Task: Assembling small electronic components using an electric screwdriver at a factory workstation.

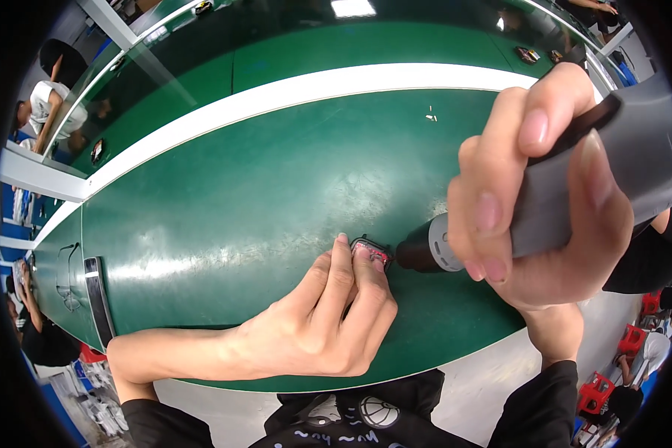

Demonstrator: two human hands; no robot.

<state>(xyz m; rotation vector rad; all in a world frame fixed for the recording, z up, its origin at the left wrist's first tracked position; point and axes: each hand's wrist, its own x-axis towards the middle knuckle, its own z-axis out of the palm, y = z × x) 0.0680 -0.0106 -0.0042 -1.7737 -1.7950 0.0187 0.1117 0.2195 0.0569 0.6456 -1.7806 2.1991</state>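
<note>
Near the front middle of the green table (261, 194), my left hand (321, 321) pinches a small black-framed part (361, 243) with red and silvery bits inside. Its fingertips press on the part and hide some of it. My right hand (567, 246) wraps round the thick grey body of a handheld power screwdriver (541, 205), with the thumb lying along it. The tool lies nearly level, and its black nose (418, 252) points left at the part's right side. I cannot tell whether nose and part touch.
Tiny pale pieces (431, 116) lie farther back. Glasses (69, 284) and a long dark bar (98, 302) rest at the left end. Beyond a white ledge (328, 77), small devices (528, 54) sit on a second green surface. People and red stools (632, 340) appear around.
</note>
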